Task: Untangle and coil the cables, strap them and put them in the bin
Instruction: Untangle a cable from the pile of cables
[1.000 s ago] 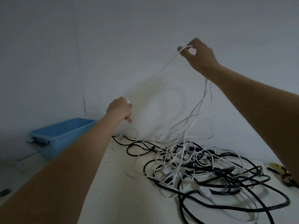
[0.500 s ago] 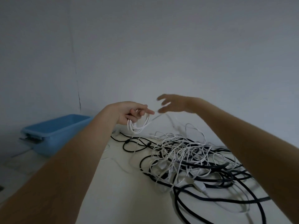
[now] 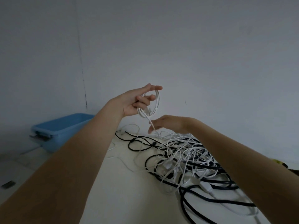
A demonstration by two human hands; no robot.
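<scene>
White cable (image 3: 155, 103) hangs in small loops from the raised left hand (image 3: 137, 101), which grips it — the right hand (image 3: 165, 124), fingers loose, guides the trailing strand from the tangle (image 3: 186, 156) on the desk (image 3: 126, 183). Keep loops even (bin (image 3: 59, 128) waits left).

Dim, bluish, flat light; soft shadows; wide-angle edge distortion.
</scene>
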